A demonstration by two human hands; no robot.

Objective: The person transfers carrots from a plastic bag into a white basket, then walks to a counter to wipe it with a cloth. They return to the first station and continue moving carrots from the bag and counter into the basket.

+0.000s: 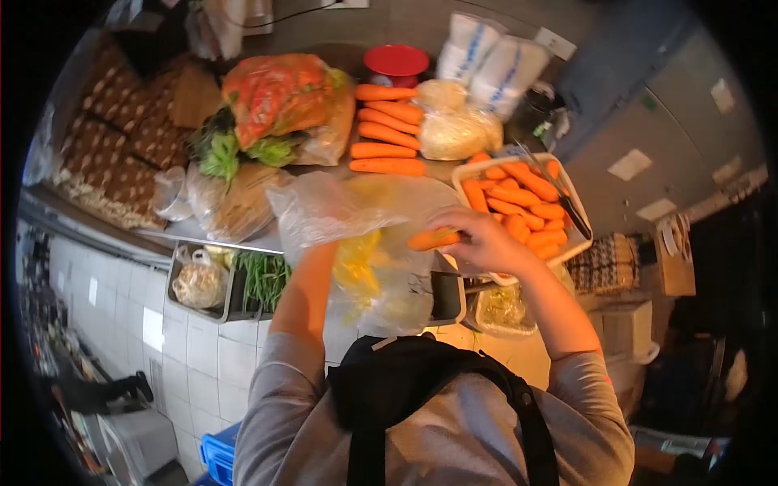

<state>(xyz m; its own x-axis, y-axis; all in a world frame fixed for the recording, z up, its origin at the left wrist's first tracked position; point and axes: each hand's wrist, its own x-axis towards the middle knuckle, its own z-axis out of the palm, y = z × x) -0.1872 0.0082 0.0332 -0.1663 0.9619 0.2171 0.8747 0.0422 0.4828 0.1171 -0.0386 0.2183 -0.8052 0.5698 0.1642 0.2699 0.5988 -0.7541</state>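
Note:
A clear plastic bag point(381, 202) with something yellow low in it hangs at the counter's front edge. The bag's film covers my left hand point(326, 212), which holds the bag up; its fingers are mostly hidden. My right hand point(482, 240) is closed around a carrot point(434, 238), close to the right side of the bag. Just beyond that hand stands a white tray point(581, 243) heaped with carrots point(519, 198), and a long dark knife or tong-like tool point(567, 206) lies across it. Several carrots point(389, 130) lie in a row on the counter behind the bag.
Behind are a bag of carrots point(279, 93), leafy greens point(223, 158), a red round-topped item point(396, 60), bags of pale food point(458, 134) and white packages point(494, 69). Egg trays point(121, 121) stand left. Below the counter edge are containers with green stalks point(261, 279) and a knotted bag point(200, 279).

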